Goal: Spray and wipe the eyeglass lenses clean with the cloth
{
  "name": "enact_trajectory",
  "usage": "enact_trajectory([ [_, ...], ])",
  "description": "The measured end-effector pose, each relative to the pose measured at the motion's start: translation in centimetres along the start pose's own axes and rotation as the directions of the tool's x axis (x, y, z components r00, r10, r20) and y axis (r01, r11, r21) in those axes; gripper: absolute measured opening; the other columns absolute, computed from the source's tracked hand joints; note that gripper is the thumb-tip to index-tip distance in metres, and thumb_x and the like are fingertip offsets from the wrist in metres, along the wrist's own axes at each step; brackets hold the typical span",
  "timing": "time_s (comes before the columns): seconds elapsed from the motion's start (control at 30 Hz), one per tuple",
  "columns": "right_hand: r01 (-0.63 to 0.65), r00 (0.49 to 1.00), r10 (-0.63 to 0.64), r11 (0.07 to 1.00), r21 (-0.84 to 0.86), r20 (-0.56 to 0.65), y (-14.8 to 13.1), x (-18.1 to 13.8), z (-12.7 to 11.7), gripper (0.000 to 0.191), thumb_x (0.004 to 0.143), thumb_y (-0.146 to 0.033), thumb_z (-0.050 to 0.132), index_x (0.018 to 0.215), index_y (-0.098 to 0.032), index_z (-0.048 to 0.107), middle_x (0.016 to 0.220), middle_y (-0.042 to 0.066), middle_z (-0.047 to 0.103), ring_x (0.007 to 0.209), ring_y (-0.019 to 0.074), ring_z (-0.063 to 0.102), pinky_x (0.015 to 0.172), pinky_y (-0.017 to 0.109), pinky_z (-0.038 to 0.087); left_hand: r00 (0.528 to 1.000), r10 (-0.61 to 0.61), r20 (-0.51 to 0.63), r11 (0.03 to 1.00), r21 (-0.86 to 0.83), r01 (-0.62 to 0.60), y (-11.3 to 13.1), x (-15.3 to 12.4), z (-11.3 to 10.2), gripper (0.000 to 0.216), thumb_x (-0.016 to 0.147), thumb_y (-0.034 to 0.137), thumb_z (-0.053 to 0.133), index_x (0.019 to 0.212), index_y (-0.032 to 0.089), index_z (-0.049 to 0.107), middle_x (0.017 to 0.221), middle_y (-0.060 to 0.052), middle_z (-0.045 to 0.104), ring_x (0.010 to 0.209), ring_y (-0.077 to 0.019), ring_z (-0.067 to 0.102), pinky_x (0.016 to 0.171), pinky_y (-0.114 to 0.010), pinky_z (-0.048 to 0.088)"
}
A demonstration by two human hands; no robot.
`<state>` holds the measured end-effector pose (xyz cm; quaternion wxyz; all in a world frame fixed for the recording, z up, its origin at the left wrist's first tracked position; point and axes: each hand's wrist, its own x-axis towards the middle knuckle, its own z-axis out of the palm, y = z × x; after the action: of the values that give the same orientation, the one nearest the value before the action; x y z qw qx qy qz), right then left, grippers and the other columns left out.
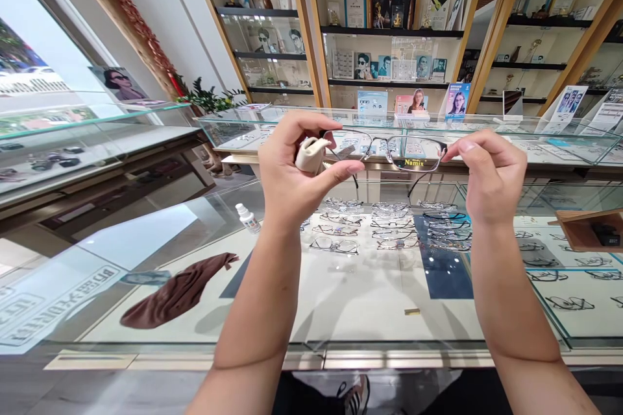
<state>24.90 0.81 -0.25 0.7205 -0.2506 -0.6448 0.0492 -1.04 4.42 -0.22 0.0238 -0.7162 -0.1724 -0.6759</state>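
Note:
Both my hands hold a pair of thin-rimmed eyeglasses point(388, 142) up in front of me, above the glass counter. My left hand point(296, 175) has a bunched cream cloth point(310, 155) in its palm, with the left end of the frame by its fingers and the thumb stretched out. My right hand point(491, 172) pinches the right end of the frame between thumb and fingers. The temples hang down behind the lenses. A white spray bottle point(248, 218) stands on the counter beyond my left forearm, and a brown cloth point(180, 292) lies crumpled to its lower left.
Rows of eyeglasses point(335, 245) lie inside the glass display counter point(355, 311). At the right is a wooden box point(591, 230). Another glass showcase point(487, 142) runs across behind, with picture stands on it. Shelves point(392, 31) line the back wall. A plant point(211, 98) stands at the left.

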Motion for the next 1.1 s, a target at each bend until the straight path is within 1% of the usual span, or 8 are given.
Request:
enact_trajectory([
  [0.2,-0.053,0.998,0.053,0.998,-0.030,0.020,-0.04,0.01,-0.02,0.027,0.092,-0.047,0.068,0.075,-0.026,0.067,0.073,0.000,0.066,0.074,0.0194,0.069,0.073,0.039,0.058,1.000,-0.002,0.014,1.000,-0.016,0.002,0.08,-0.21,0.11,0.046,0.073,0.057,0.090,0.105,0.031,0.069,0.090,0.000,0.058,0.079,-0.0173,0.061,0.067,-0.034,0.051],
  [0.3,-0.066,0.997,0.067,0.998,-0.023,0.035,0.01,0.03,-0.01,0.030,0.092,-0.052,0.068,0.076,-0.026,0.065,0.073,-0.001,0.063,0.070,0.0182,0.068,0.070,0.038,0.059,1.000,-0.021,0.011,1.000,-0.011,0.021,-0.02,-0.19,0.11,0.047,0.074,0.060,0.089,0.104,0.030,0.069,0.089,-0.001,0.059,0.077,-0.0172,0.061,0.065,-0.034,0.051],
  [0.4,-0.076,0.996,0.076,0.997,0.003,0.038,0.01,0.01,0.06,0.034,0.092,-0.053,0.069,0.073,-0.026,0.062,0.070,-0.001,0.060,0.066,0.0170,0.066,0.068,0.037,0.059,0.999,-0.031,0.009,0.999,-0.023,0.031,-0.16,-0.12,0.03,0.047,0.074,0.062,0.088,0.103,0.030,0.069,0.088,-0.001,0.060,0.075,-0.0166,0.060,0.063,-0.034,0.050],
  [0.5,-0.080,0.996,0.079,0.997,0.018,0.030,-0.12,-0.03,0.20,0.035,0.091,-0.052,0.070,0.070,-0.026,0.061,0.066,-0.002,0.059,0.063,0.0168,0.065,0.067,0.037,0.059,1.000,-0.018,0.001,0.999,-0.038,0.018,-0.28,-0.01,-0.06,0.046,0.074,0.062,0.088,0.102,0.030,0.069,0.087,-0.001,0.060,0.073,-0.0158,0.059,0.062,-0.034,0.049],
  [0.63,-0.082,0.997,0.081,0.996,0.047,0.021,-0.39,-0.05,0.40,0.031,0.090,-0.046,0.071,0.068,-0.026,0.064,0.065,-0.002,0.062,0.063,0.0167,0.065,0.066,0.037,0.059,1.000,-0.010,-0.005,1.000,-0.015,0.009,-0.43,0.15,-0.07,0.050,0.071,0.064,0.089,0.100,0.029,0.069,0.086,0.000,0.059,0.072,-0.0155,0.059,0.062,-0.033,0.050],
  [0.77,-0.092,0.996,0.092,0.996,0.022,0.012,-0.46,-0.08,0.44,0.030,0.090,-0.046,0.071,0.069,-0.026,0.065,0.065,-0.002,0.064,0.064,0.0173,0.066,0.069,0.039,0.060,0.999,0.034,-0.032,0.999,-0.024,-0.035,-0.49,0.22,0.00,0.051,0.070,0.064,0.090,0.100,0.029,0.070,0.087,0.000,0.060,0.070,-0.0150,0.058,0.061,-0.033,0.049],
  [0.93,-0.067,0.998,0.066,0.997,0.036,0.013,-0.31,-0.16,0.35,0.030,0.090,-0.045,0.072,0.068,-0.026,0.067,0.065,-0.001,0.067,0.066,0.0185,0.067,0.073,0.040,0.060,1.000,0.001,-0.021,0.999,0.032,0.000,-0.43,0.21,-0.16,0.048,0.071,0.064,0.089,0.097,0.030,0.069,0.087,-0.001,0.061,0.072,-0.0172,0.058,0.062,-0.035,0.050],
  [1.1,-0.064,0.998,0.065,0.998,-0.004,0.026,-0.56,-0.23,0.32,0.029,0.092,-0.043,0.069,0.068,-0.026,0.070,0.069,0.000,0.071,0.071,0.0197,0.069,0.074,0.041,0.059,1.000,-0.014,-0.020,0.999,0.031,0.014,-0.50,0.16,-0.32,0.049,0.070,0.066,0.088,0.097,0.030,0.069,0.088,-0.002,0.061,0.074,-0.0183,0.059,0.064,-0.036,0.051],
])
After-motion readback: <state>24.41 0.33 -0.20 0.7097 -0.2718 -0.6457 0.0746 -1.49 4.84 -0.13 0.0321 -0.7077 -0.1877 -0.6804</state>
